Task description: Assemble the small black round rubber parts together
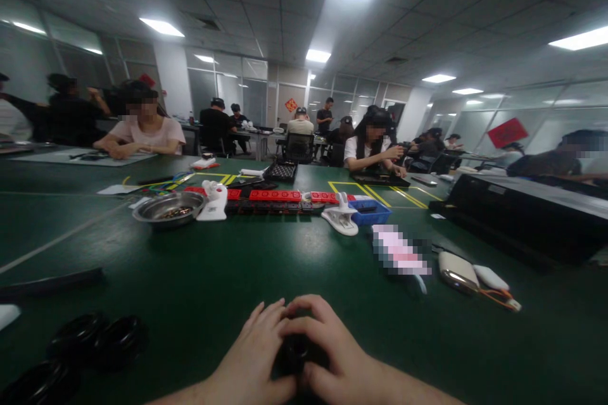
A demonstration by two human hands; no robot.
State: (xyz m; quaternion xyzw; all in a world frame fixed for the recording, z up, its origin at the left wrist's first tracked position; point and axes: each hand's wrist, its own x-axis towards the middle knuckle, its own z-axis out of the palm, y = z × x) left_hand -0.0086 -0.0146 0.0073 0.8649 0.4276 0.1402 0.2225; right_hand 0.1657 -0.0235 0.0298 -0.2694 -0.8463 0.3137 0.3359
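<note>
Left grip [251, 354], right grip [339, 345] (both half-curled) clasp black object [298, 351].

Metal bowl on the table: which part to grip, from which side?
Probably the near rim of the metal bowl, pinched from the wearer's side: that edge is exposed and faces bare table, while a white stand crowds its right and wires lie behind. Keep it level; small pieces lie inside.

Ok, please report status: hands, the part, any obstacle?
Left hand and right hand around black object. Object partly hidden. Nothing seen blocking hands; black round items apart, at left.
</note>
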